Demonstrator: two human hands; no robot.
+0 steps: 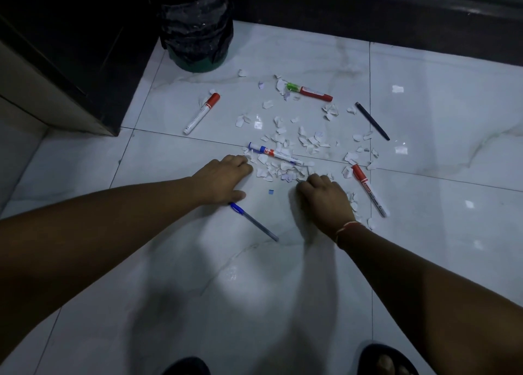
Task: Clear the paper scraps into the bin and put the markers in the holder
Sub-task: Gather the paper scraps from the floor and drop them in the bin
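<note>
You're on the scrap-gathering step: left hand (223, 176) flat and spread, right hand (325, 196) curled on paper scraps (285, 145) (grip contents hidden). Next, scoop toward bin (195, 43), w/ markers left for later.

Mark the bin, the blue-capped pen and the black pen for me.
bin (198, 60): head view, on its green base below the black liner.
blue-capped pen (254, 222): head view, middle of its grey barrel.
black pen (372, 120): head view, middle of its barrel.
</note>
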